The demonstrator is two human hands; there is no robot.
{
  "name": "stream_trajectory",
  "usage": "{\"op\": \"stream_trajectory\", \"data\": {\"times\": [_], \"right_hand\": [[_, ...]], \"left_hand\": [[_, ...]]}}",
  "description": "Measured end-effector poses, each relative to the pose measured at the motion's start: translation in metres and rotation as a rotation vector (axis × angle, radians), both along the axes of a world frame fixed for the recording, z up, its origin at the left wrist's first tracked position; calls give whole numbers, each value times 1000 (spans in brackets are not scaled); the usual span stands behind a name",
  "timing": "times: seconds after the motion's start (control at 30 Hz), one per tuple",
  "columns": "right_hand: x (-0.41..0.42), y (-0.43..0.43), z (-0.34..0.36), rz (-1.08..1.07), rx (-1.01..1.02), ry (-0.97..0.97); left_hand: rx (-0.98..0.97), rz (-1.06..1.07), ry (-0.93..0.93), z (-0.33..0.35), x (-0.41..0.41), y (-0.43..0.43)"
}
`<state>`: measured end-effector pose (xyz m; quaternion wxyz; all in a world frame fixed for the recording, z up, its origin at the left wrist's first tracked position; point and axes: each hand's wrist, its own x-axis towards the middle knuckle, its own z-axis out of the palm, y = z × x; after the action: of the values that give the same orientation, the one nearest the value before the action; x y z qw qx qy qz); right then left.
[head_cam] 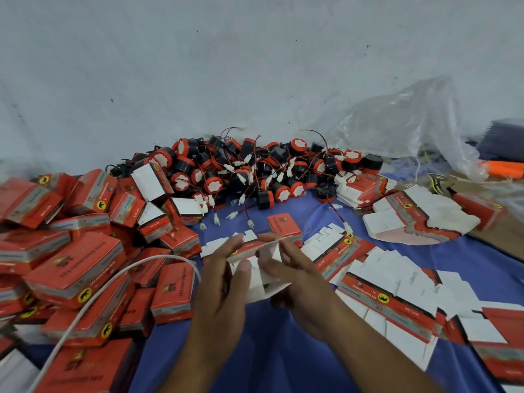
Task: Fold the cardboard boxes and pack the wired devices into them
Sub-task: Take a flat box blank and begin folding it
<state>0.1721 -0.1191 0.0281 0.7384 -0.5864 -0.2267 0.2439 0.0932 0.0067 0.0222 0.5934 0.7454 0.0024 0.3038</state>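
Note:
Both my hands hold one partly folded red and white cardboard box [262,279] over the blue cloth. My left hand [224,285] grips its left side, thumb on the white inner flap and fingers stretched along the top. My right hand [295,276] pinches the right side and its upper flap. A heap of black and red round wired devices [255,171] with white connectors lies behind, against the wall. Flat unfolded boxes [391,296] spread out to the right. One folded box [284,225] stands just beyond my fingers.
A pile of folded red boxes [79,251] fills the left side, with a white cable [93,296] running across it. Crumpled clear plastic [411,129] lies at the back right. More flat stacks [419,219] sit at right. The blue cloth [283,350] covers the surface below my hands.

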Motion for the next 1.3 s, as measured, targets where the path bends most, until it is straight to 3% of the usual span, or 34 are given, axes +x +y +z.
{"op": "stream_trajectory", "data": {"times": [0.13, 0.23, 0.33, 0.43, 0.53, 0.67, 0.77, 0.97, 1.1, 1.3], "right_hand": [[3, 0, 1, -52, -21, 95], [2, -2, 4, -10, -24, 109], [-2, 0, 9, -8, -53, 96], [-7, 4, 6, 9, 2, 42], [-15, 9, 1, 38, 24, -32], [-6, 2, 6, -49, 118, 45], [-2, -8, 13, 30, 177, 77], [-1, -14, 9, 132, -67, -143], [-4, -9, 9, 46, -58, -165], [-4, 0, 4, -59, -68, -169]], "left_hand": [[345, -135, -96, 2, -4, -5], [505, -26, -151, 0, -1, -5], [450, 175, -134, -1, 0, 0], [261, 329, -82, -3, -1, 3], [295, 265, -49, -1, -4, -2], [452, 109, -75, 3, -8, -8], [452, 47, -90, 6, -8, -6], [519, 25, -126, 2, -4, -6], [393, -13, -84, 1, -5, -5], [513, 68, -106, 1, -4, -5]]}}
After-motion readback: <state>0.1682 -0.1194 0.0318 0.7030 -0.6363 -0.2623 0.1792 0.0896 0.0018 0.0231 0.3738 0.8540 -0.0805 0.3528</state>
